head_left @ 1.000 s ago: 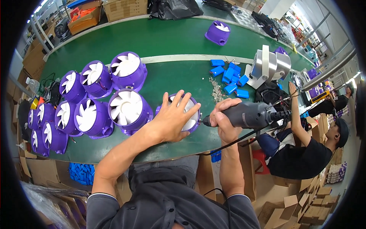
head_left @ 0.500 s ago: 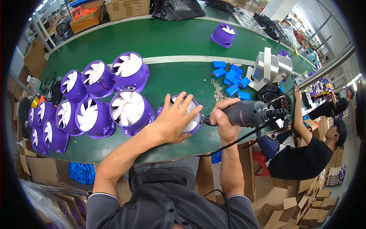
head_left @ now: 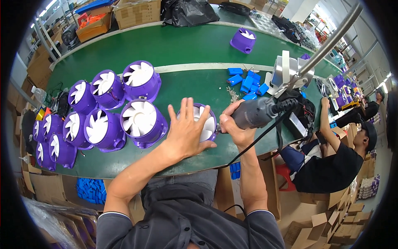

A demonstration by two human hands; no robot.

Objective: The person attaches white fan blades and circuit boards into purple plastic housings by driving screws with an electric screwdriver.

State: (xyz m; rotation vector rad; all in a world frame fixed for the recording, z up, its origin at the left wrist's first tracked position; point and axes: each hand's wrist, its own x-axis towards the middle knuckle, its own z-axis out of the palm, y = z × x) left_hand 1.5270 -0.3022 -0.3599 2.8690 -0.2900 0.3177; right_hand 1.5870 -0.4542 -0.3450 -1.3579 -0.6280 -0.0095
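Note:
My left hand (head_left: 184, 135) lies with spread fingers over a purple round fan housing (head_left: 213, 113) with white blades, near the table's front edge. It partly hides the blades. My right hand (head_left: 237, 129) is wrapped round a dark grey corded electric screwdriver (head_left: 253, 113). The tool lies roughly level, its tip against or very near the right side of the housing; the exact contact is too small to tell. Small loose screws (head_left: 233, 96) lie just beyond the tool, beside several blue rectangular packs (head_left: 247, 83).
Several purple fans (head_left: 139, 118) stand to the left, and a lone fan (head_left: 243, 40) farther back. A silver device (head_left: 282, 70) and black bag (head_left: 295, 108) are at the right. A metal rod (head_left: 325, 50) crosses above; the tool's cord hangs down. A co-worker (head_left: 327, 166) sits at right.
My left hand has shifted slightly left on the fan, its fingers more upright. The screwdriver has moved a little left and its rear end has tilted up. The metal rod appears higher and steeper.

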